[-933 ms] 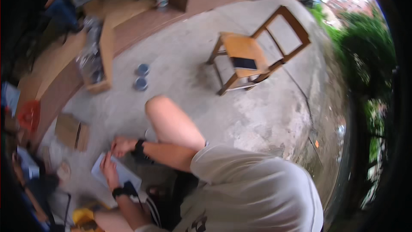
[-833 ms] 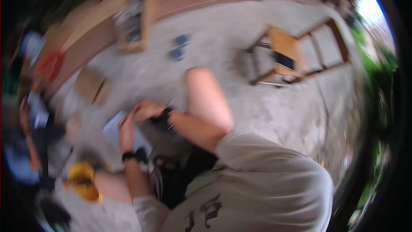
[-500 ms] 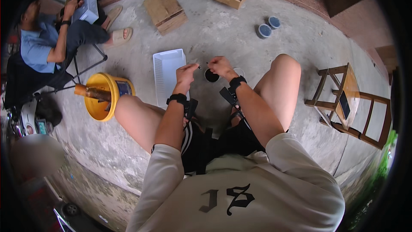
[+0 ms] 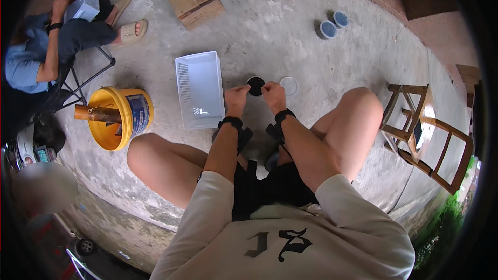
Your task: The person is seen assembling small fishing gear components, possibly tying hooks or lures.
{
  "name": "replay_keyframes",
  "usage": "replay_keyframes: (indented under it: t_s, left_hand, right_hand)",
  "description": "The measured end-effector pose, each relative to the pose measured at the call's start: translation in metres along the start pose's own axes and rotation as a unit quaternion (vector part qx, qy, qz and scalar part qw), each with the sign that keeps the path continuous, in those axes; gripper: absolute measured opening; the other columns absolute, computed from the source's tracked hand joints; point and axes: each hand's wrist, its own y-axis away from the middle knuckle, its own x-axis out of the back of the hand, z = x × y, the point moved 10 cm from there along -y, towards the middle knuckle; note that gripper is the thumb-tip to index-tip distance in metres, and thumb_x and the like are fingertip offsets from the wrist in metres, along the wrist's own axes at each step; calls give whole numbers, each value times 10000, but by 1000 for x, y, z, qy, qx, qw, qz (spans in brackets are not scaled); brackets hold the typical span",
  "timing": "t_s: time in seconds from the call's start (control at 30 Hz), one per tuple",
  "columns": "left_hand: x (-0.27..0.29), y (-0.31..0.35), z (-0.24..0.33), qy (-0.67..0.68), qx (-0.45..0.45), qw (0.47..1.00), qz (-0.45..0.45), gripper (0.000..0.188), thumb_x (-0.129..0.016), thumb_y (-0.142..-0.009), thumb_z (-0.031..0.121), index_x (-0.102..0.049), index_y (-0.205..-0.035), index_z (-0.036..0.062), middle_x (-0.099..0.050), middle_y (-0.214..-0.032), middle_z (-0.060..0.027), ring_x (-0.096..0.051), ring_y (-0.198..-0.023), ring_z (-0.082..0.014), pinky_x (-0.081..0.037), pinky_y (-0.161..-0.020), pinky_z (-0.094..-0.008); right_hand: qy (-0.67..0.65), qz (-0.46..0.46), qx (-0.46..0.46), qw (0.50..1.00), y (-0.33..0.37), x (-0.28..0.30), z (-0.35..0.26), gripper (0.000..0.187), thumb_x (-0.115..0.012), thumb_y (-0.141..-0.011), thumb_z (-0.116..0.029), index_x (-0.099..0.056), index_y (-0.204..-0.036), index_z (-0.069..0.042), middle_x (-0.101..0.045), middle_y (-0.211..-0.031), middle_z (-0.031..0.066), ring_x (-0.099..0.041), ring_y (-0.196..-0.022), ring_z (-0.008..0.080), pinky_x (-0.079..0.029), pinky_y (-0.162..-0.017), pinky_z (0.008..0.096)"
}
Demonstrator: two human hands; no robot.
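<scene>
L hand [image 4: 236, 98] & R hand [image 4: 274, 97] now down at sides of dk-filled tub [image 4: 256, 77], prev. higher, w/ pale disc [image 4: 289, 86] now unhidden

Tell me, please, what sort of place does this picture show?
It is probably an outdoor yard or paved area beside a building. The stained concrete floor, the green plants at the right edge and a vehicle's wheel at the lower left suggest this.
</scene>
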Motion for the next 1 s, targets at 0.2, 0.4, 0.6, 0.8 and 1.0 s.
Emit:
replay_keyframes:
  t_s: [0.2,0.4,0.6,0.8,1.0]
  left_hand:
    - [-30,-21,-14,19,6,999,-28,332,-732,-752,278,-713,-890,-23,-692,-805,-105,-617,-730,-167,-467,-718,-279]
    - [-40,-16,4,-120,-74,989,-36,332,-718,-770,297,-706,-868,-20,-679,-705,-120,-616,-644,-158,-477,-652,-300]
    - [-27,-15,23,-156,-108,982,5,295,-695,-769,256,-698,-867,-22,-674,-727,-164,-654,-659,-243,-487,-660,-333]
    - [-31,-10,41,-220,-175,959,-41,270,-702,-751,262,-704,-842,8,-676,-773,-159,-656,-735,-300,-498,-691,-352]
    - [-23,-7,48,-229,-177,957,-2,278,-696,-771,288,-702,-829,16,-670,-772,-170,-653,-745,-310,-494,-693,-362]
  right_hand:
    - [-45,15,8,999,2,-7,7,170,-666,-757,-132,-655,-882,-18,-657,-780,163,-638,-747,338,-507,-677,391]
    - [-17,-2,14,1000,1,-5,2,171,-664,-760,-124,-641,-899,-25,-661,-817,156,-636,-766,333,-505,-686,400]
    - [34,-7,32,999,-2,2,-3,172,-651,-772,-121,-626,-927,-52,-657,-827,148,-630,-778,336,-501,-695,416]
    - [65,-11,71,995,-2,5,-16,144,-647,-773,-116,-620,-903,-62,-653,-863,135,-624,-813,334,-498,-704,420]
    - [85,-32,87,992,-5,-1,-21,117,-620,-780,-99,-616,-892,-69,-636,-886,129,-610,-834,343,-491,-724,429]
